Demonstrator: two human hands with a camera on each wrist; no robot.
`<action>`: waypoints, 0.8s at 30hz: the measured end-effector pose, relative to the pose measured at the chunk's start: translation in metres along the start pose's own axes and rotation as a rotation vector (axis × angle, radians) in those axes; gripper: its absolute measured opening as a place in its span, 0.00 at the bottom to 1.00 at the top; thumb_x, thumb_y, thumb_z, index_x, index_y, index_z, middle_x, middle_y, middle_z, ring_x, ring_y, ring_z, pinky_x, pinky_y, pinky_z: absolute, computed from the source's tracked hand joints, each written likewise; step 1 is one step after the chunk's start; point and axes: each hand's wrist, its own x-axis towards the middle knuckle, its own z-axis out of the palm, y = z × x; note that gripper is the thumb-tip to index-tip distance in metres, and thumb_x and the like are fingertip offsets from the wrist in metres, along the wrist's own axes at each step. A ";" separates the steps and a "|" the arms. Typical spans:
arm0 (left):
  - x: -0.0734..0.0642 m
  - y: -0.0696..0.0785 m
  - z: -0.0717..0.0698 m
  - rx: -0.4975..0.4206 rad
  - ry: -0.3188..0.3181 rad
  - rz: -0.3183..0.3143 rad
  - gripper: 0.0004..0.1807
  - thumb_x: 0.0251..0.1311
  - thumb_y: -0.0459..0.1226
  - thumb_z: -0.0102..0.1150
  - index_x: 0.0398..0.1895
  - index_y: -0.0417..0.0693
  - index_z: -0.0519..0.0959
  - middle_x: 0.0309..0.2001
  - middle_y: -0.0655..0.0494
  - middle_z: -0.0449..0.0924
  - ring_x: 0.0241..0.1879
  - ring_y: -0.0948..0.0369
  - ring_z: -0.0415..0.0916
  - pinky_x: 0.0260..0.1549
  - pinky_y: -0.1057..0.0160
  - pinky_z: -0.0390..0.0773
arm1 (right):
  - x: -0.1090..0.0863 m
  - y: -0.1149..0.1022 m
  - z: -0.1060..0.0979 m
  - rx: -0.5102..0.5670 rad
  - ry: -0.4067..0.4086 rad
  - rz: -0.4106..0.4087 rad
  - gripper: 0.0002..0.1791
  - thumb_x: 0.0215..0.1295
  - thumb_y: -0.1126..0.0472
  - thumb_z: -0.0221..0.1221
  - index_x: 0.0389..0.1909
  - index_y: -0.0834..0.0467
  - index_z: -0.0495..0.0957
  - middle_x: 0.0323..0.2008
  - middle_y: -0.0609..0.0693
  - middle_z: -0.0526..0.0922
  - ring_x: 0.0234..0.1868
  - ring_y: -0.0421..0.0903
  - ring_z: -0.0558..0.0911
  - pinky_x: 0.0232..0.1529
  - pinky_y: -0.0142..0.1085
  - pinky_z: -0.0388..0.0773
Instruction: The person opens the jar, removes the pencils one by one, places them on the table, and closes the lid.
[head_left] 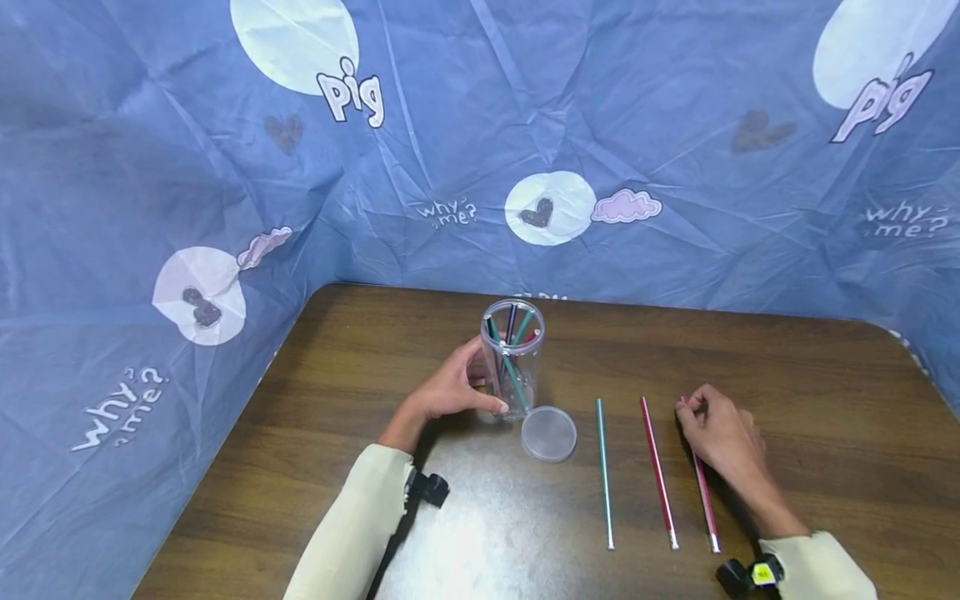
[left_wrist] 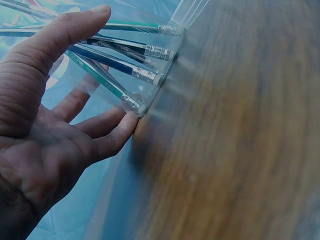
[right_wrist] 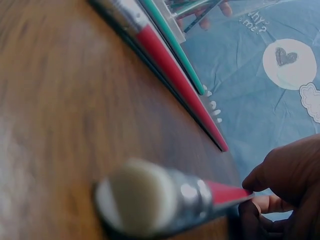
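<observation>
My left hand [head_left: 453,385] holds a clear plastic jar [head_left: 534,367] upright, thumb in front and fingers around its far side. Inside lean several green, dark and red pencils [head_left: 514,379]; the left wrist view shows their eraser ends [left_wrist: 145,75] at the jar's bottom. To the right, my right hand [head_left: 723,433] pinches the far tip of a red pencil [head_left: 705,500] lying on the table. Its eraser [right_wrist: 140,197] looms close in the right wrist view. Left of it lie another red pencil [head_left: 659,475] and a teal pencil [head_left: 604,475], roughly side by side.
A round, translucent lid [head_left: 549,435] lies flat by the jar's base, on the wooden table [head_left: 840,400]. Blue printed cloth [head_left: 450,125] hangs behind the table and along its left side.
</observation>
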 end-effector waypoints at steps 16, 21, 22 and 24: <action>0.000 0.000 0.000 0.016 -0.001 0.007 0.53 0.36 0.21 0.77 0.70 0.42 0.62 0.58 0.39 0.77 0.57 0.46 0.77 0.58 0.51 0.76 | -0.003 -0.001 0.004 -0.017 0.058 -0.017 0.13 0.65 0.50 0.60 0.31 0.56 0.77 0.23 0.47 0.81 0.30 0.58 0.81 0.24 0.47 0.70; 0.000 -0.001 0.001 0.009 -0.002 0.004 0.53 0.36 0.20 0.77 0.70 0.41 0.62 0.59 0.38 0.76 0.58 0.45 0.76 0.59 0.50 0.76 | -0.005 0.000 0.004 -0.005 0.084 -0.036 0.14 0.64 0.50 0.62 0.30 0.57 0.77 0.21 0.45 0.79 0.28 0.53 0.79 0.25 0.45 0.70; 0.000 -0.001 0.001 0.008 -0.002 0.004 0.53 0.36 0.20 0.77 0.70 0.41 0.62 0.59 0.38 0.76 0.58 0.45 0.76 0.59 0.50 0.76 | -0.005 0.000 0.005 -0.005 0.087 -0.038 0.14 0.64 0.49 0.62 0.30 0.57 0.77 0.21 0.45 0.79 0.27 0.52 0.79 0.25 0.44 0.70; 0.001 -0.001 0.001 0.009 -0.003 0.007 0.53 0.36 0.21 0.77 0.70 0.41 0.62 0.59 0.38 0.77 0.58 0.45 0.76 0.59 0.50 0.76 | -0.005 0.001 0.004 -0.004 0.093 -0.038 0.15 0.64 0.49 0.63 0.29 0.57 0.77 0.20 0.45 0.78 0.27 0.52 0.79 0.25 0.44 0.70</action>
